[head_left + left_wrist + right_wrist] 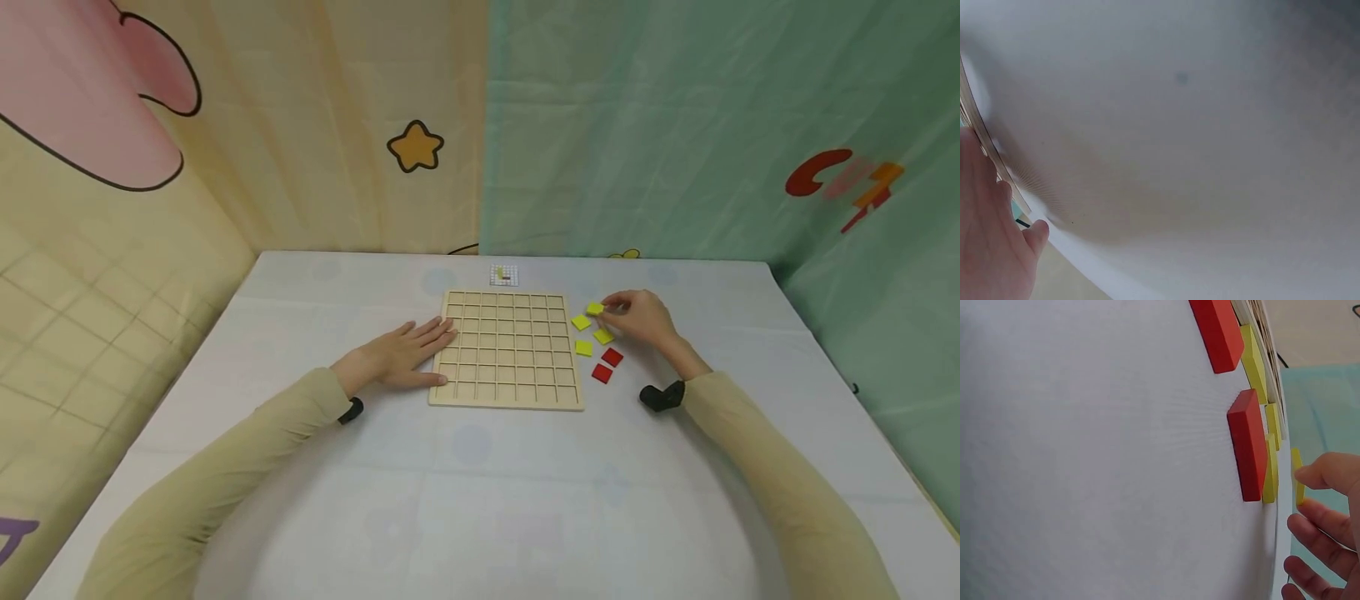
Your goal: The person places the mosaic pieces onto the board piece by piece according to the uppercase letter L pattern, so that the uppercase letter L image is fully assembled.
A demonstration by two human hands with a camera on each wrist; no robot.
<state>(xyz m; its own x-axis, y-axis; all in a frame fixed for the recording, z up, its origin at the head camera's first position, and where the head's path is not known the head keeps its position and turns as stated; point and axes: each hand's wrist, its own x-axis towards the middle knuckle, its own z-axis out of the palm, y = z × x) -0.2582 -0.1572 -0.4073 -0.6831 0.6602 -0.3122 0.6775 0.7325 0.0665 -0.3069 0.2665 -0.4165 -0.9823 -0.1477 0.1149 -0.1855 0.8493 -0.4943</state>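
Observation:
A pale wooden board (506, 350) with a grid of square recesses lies flat on the table. My left hand (405, 356) rests with fingers spread on the board's left edge. At the board's right side, my right hand (643, 318) pinches a yellow square tile (1299, 495) between thumb and finger; in the right wrist view it looks raised off the table. Three other yellow tiles (583, 348) lie between that hand and the board. Two red tiles (602, 373) lie just nearer to me. In the left wrist view, my left hand (994, 231) touches the board's rim.
A small printed card (504, 275) with a coloured grid pattern lies beyond the board's far edge. A white cloth covers the table (480, 500). Patterned curtains (637, 125) hang behind and at both sides. A black band (662, 397) shows at the right wrist.

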